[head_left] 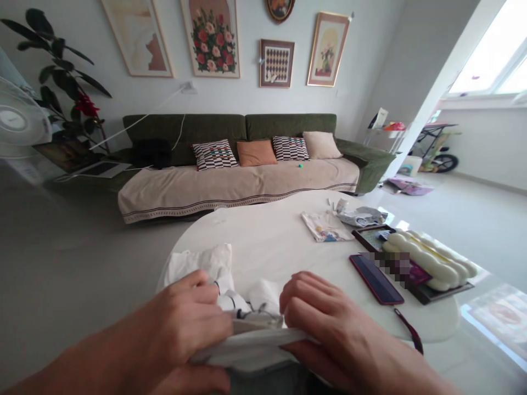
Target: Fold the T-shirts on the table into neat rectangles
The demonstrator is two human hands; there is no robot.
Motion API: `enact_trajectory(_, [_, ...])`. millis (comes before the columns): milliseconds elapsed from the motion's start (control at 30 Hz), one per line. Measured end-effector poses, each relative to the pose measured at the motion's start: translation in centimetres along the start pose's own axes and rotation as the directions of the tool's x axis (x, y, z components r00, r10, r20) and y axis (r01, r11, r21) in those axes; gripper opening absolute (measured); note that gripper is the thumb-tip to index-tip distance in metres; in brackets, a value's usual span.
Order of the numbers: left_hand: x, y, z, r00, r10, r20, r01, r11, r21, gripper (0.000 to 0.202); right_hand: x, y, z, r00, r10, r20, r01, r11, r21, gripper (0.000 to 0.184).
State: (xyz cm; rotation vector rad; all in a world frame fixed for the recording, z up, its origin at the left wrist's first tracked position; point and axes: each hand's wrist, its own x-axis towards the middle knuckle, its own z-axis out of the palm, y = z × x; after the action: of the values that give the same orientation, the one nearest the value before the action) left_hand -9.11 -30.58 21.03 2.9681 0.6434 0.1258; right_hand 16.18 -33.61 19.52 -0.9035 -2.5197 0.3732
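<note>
A white garment (259, 345) with thin dark lines printed on it lies bunched over the near edge of the table. My left hand (187, 312) grips its near edge, fingers curled over the fabric and thumb below. On the other side, my right hand (317, 315) pinches the same edge between thumb and fingers. The fabric between my hands is raised toward me in a fold. Its far part (206, 262) spreads flat on the tabletop beyond my left hand. Which part of the garment I hold cannot be made out.
On the white table (255, 230) are a folded printed shirt (327, 226), a crumpled plastic bag (362, 215), a phone (376, 278), a dark strap (409, 331) and a tray (428, 296) under a cream tissue-box cover (432, 260). A green sofa (197, 131) stands beyond. A fan (20, 120) is at left.
</note>
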Motion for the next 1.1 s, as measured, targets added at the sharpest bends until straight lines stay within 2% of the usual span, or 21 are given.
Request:
enact_trajectory(67, [0.2,-0.2,-0.6,0.999,-0.053,0.007,0.053,0.998,-0.032,0.024,-0.8,-0.3,-1.2,0.999,0.024,-0.042,-0.029,0.994,-0.105,0.012])
enact_trajectory(167, [0.7,-2.1,0.0,0.988,-0.134,0.072,0.144,0.979,-0.143,0.032,-2.2,1.7,-1.9,0.981,0.190,0.029,-0.182,0.969,-0.167,0.013])
enact_trajectory(267, [1.4,-5.8,1.6,0.971,-0.208,0.122,0.229,0.954,-0.192,0.038,-3.3,6.5,-2.4,0.932,0.304,0.200,-0.266,0.944,-0.193,0.017])
enact_trajectory(333, [2.3,-8.9,2.2,0.953,-0.297,0.053,0.302,0.937,-0.179,0.037,-3.3,10.4,-3.1,0.907,0.330,0.261,-0.268,0.931,-0.248,0.016])
enact_trajectory(367, [3.0,-10.5,2.3,0.937,-0.350,-0.004,0.344,0.923,-0.170,0.037,-3.0,12.4,-3.6,0.907,0.344,0.243,-0.265,0.914,-0.306,0.016])
enact_trajectory(433, [4.9,-13.5,1.5,0.885,-0.440,-0.152,0.420,0.895,-0.146,0.038,-1.8,15.8,-5.1,0.921,0.374,0.107,-0.296,0.852,-0.432,0.014])
enact_trajectory(500, [6.9,-15.9,-0.3,0.808,-0.478,-0.344,0.479,0.873,-0.088,0.040,-0.3,17.8,-7.0,0.921,0.383,-0.066,-0.364,0.791,-0.492,0.014])
enact_trajectory(567, [8.3,-17.2,-2.6,0.713,-0.466,-0.523,0.527,0.849,-0.039,0.041,1.0,18.3,-8.9,0.896,0.326,-0.301,-0.440,0.733,-0.518,0.016])
enact_trajectory(633, [9.0,-17.4,-4.5,0.634,-0.440,-0.636,0.544,0.838,-0.036,0.041,1.4,17.7,-10.3,0.832,0.208,-0.514,-0.497,0.689,-0.527,0.020])
enact_trajectory(700, [8.8,-16.8,-5.3,0.614,-0.403,-0.679,0.504,0.862,-0.056,0.036,0.8,16.9,-10.5,0.793,0.122,-0.597,-0.505,0.680,-0.532,0.023])
enact_trajectory(733, [8.5,-16.3,-5.0,0.628,-0.379,-0.679,0.464,0.884,-0.064,0.032,0.1,16.7,-10.1,0.793,0.105,-0.601,-0.495,0.686,-0.534,0.024])
enact_trajectory(800, [7.7,-15.2,-3.3,0.692,-0.350,-0.632,0.378,0.921,-0.096,0.022,-1.8,16.9,-8.3,0.814,0.095,-0.573,-0.459,0.708,-0.536,0.025])
enact_trajectory(867, [6.7,-14.0,-0.2,0.772,-0.358,-0.526,0.327,0.932,-0.155,0.017,-4.2,17.6,-5.3,0.843,0.091,-0.531,-0.415,0.738,-0.533,0.026])
enact_trajectory(967, [5.4,-12.4,6.5,0.862,-0.408,-0.299,0.343,0.906,-0.248,0.018,-7.9,19.1,1.0,0.900,0.132,-0.415,-0.351,0.785,-0.511,0.025])
enact_trajectory(1033, [4.8,-11.1,11.4,0.896,-0.427,-0.122,0.383,0.883,-0.273,0.025,-10.2,19.8,5.7,0.920,0.220,-0.324,-0.362,0.794,-0.488,0.026])
enact_trajectory(1100, [4.4,-9.6,15.9,0.910,-0.414,0.032,0.408,0.875,-0.261,0.037,-12.3,20.0,10.1,0.922,0.318,-0.223,-0.387,0.802,-0.455,0.026])
